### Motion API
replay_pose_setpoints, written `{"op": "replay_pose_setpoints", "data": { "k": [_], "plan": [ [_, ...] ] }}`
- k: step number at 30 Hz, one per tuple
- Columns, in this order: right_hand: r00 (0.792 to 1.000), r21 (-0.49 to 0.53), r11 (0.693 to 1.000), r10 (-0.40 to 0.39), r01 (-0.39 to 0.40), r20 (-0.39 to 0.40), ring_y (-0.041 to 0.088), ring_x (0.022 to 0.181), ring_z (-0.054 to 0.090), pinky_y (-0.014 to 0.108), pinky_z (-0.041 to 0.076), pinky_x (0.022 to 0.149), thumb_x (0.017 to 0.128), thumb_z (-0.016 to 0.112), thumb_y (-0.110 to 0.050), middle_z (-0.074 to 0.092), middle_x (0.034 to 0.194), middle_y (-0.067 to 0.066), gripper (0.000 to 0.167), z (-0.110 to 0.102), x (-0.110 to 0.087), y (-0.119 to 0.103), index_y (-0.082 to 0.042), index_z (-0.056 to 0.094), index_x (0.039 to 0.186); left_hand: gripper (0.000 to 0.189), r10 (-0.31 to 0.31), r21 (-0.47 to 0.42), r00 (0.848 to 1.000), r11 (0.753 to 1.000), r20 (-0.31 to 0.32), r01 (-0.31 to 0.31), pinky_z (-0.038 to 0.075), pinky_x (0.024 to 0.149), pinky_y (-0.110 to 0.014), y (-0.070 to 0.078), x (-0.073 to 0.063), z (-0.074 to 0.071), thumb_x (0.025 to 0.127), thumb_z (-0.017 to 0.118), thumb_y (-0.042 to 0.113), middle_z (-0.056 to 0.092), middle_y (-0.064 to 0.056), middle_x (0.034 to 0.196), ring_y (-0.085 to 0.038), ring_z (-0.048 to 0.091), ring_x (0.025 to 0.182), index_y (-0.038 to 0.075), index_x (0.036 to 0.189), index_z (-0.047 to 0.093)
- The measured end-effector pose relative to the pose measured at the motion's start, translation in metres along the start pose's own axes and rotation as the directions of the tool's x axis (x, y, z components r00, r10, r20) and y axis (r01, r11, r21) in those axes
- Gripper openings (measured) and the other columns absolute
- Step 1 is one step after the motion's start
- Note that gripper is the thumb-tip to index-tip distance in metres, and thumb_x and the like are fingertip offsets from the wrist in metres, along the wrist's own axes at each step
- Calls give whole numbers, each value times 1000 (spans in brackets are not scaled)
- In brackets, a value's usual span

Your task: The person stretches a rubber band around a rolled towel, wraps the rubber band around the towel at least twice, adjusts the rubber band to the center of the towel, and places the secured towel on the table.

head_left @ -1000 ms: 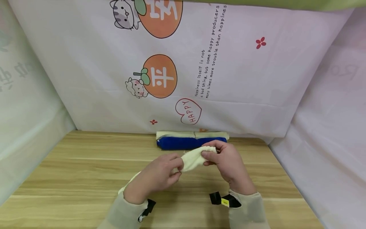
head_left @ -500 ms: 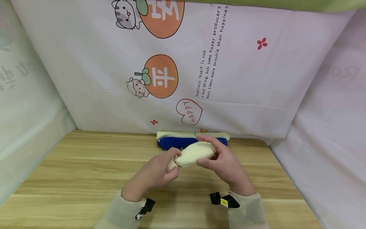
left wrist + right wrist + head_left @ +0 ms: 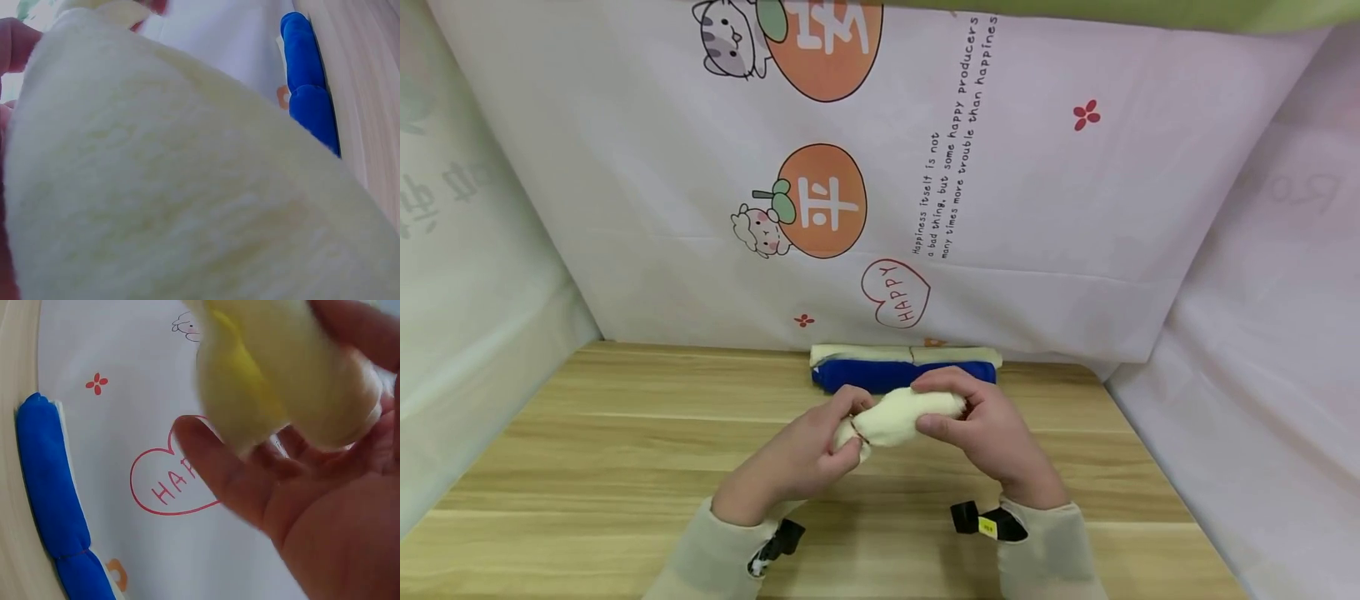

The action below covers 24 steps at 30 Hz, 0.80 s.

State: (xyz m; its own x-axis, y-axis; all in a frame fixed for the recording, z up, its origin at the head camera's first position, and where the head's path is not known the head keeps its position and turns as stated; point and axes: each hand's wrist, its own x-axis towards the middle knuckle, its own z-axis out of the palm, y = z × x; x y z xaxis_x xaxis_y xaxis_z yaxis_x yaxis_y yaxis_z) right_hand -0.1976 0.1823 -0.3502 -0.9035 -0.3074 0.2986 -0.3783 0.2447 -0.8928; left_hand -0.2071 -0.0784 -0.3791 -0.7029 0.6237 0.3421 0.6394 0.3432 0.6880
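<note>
A cream towel [image 3: 895, 417], bunched into a roll, is held above the table between both hands. My left hand [image 3: 797, 458] pinches its left part between thumb and fingers, beside a thin brownish band [image 3: 859, 432] that circles the towel. My right hand [image 3: 1000, 433] holds the right end, thumb in front and fingers over the top. Cream cloth [image 3: 156, 169] fills most of the left wrist view and hides much of the left hand. In the right wrist view, the towel's folded layers [image 3: 250, 381] lie against the right hand's fingers.
Behind the hands, a blue towel roll [image 3: 898, 375] lies along the table's back edge. A cream roll [image 3: 861, 353] with a band rests right behind it, against the printed white cloth wall [image 3: 1037, 208]. White cloth also hangs at both sides of the wooden table [image 3: 625, 450].
The band has come into sight by the left hand. My right hand has gone from pinching the towel's end to wrapping over it, and the bulging end now looks narrower.
</note>
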Motion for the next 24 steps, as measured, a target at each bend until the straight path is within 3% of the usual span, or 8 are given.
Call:
{"op": "replay_pose_setpoints", "data": {
  "k": [3, 6, 10, 14, 18, 21, 24],
  "plan": [
    [997, 93, 995, -46, 40, 54, 29, 95, 60, 35, 56, 73, 84, 80, -5, 58, 129, 10, 39, -1, 0, 2, -9, 69, 120, 36, 5, -32, 1000, 999, 14, -4, 45, 52, -26, 0, -1, -1, 93, 53, 4, 54, 2, 98, -8, 45, 58, 18, 126, 46],
    [994, 141, 988, -78, 66, 78, 28, 90, 59, 35, 55, 71, 83, 79, 1, 59, 125, 15, 36, -2, -1, 4, -4, 69, 116, 36, 2, -30, 999, 1000, 32, -1, 44, 52, -26, 1, -1, -2, 93, 53, 5, 54, 2, 96, -8, 44, 57, 19, 125, 47],
    [999, 58, 997, -44, 42, 27, 27, 86, 59, 35, 55, 68, 80, 83, -5, 65, 113, 13, 26, -3, -1, 3, -7, 74, 104, 35, -7, -1, 999, 1000, 47, 7, 45, 54, -26, 1, -1, -2, 93, 53, 6, 54, 3, 93, -8, 46, 58, 20, 125, 47],
    [998, 28, 999, 42, -41, -40, 31, 85, 62, 40, 57, 67, 79, 85, -11, 65, 111, 13, 25, -3, 0, -1, -8, 75, 101, 33, 38, 62, 999, 997, -14, -37, 47, 57, -27, 0, 0, -1, 95, 59, 10, 55, 5, 101, -8, 48, 62, 20, 125, 50],
    [988, 175, 977, 137, -123, -72, 34, 86, 62, 45, 58, 69, 80, 83, -6, 59, 113, 20, 28, 0, 2, -4, 2, 72, 104, 21, 141, 127, 984, 984, -107, -127, 52, 75, -31, -1, 1, 0, 97, 65, 15, 57, 9, 114, -7, 57, 85, 20, 116, 58],
    [979, 304, 940, 189, -156, -82, 31, 86, 62, 43, 58, 71, 82, 79, 1, 55, 113, 22, 27, 3, 4, -4, 8, 69, 106, 16, 210, 154, 970, 970, -124, -190, 50, 88, -34, -2, 2, 1, 96, 69, 15, 61, 8, 115, -9, 56, 103, 19, 110, 64],
    [973, 386, 908, 214, -163, -92, 27, 84, 63, 39, 58, 71, 83, 77, 4, 56, 111, 21, 25, 4, 5, -2, 10, 68, 105, 20, 249, 170, 962, 959, -115, -228, 52, 80, -29, -2, 3, 2, 92, 74, 16, 64, 6, 115, -10, 58, 98, 16, 111, 67]
  ]
}}
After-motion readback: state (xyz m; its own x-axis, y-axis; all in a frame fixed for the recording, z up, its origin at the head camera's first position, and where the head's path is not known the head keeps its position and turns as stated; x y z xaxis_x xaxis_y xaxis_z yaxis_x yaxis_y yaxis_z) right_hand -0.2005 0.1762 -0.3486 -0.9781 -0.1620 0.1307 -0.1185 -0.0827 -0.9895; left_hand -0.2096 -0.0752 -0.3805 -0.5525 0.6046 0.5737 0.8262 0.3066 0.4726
